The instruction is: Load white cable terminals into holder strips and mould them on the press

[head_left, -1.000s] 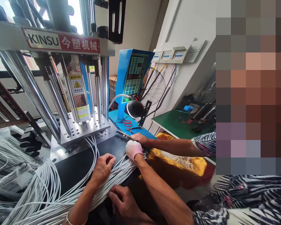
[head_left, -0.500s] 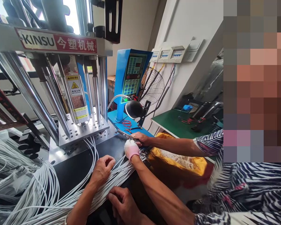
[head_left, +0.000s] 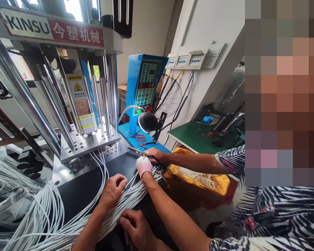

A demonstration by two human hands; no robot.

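Left hand [head_left: 113, 190] and right hand [head_left: 135, 225] are held loosely curled by the white cables [head_left: 132, 197]; any pinch can't be told. They're probably best kept untangled, tbh.

The left grip [head_left: 113, 190] is at the cable bundle [head_left: 128, 198], which stretches to both sides of it across the bench [head_left: 75, 193]. The right grip [head_left: 136, 226] is closer to the wearer, beside the bundle's near edge. Beyond the left grip, leftward, stands the press [head_left: 81, 104]. Ahead and right of both grips, a co-worker's near hand [head_left: 143, 165] is at the bundle's far end, the co-worker's far hand [head_left: 155, 155] just past it. Farther beyond come pliers [head_left: 148, 143], then the lamp [head_left: 148, 121] and control box [head_left: 145, 83]. Right of both grips is a sack [head_left: 222, 186], the side bench [head_left: 188, 134] behind it.
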